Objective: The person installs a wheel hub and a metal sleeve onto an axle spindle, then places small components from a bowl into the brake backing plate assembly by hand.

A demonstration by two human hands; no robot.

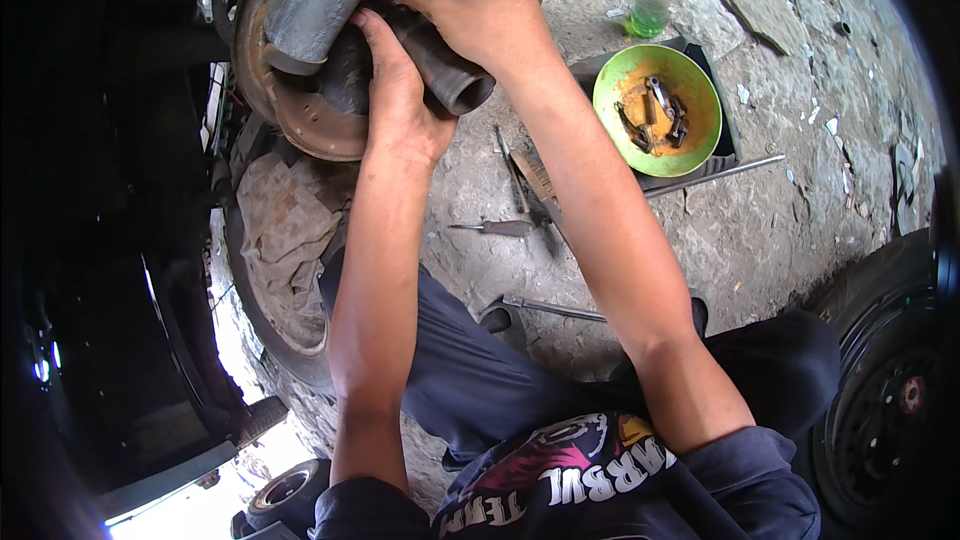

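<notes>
A brake shoe with a grey, worn lining (318, 12) sits against the rusty round backing plate (330, 132) of a wheel brake. My left hand (405, 105) reaches up from below, its thumb on the shoe's inner edge and its other fingers hidden behind. From the right, my right hand (475, 5) bends over the top; its thumb tip touches the upper end of the shoe, and its fingers are curled. Whatever small part they pinch is hidden. Between my hands a dark, hollow metal hub tube (465, 88) sticks out toward me.
A green bowl (707, 90) of small metal parts stands on a dark tray, beside a bottle (652, 0) of green liquid. A screwdriver (505, 228), a brush (535, 178) and metal bars lie on the stony ground. A wheel (890, 390) is at right, a rag (285, 225) at left.
</notes>
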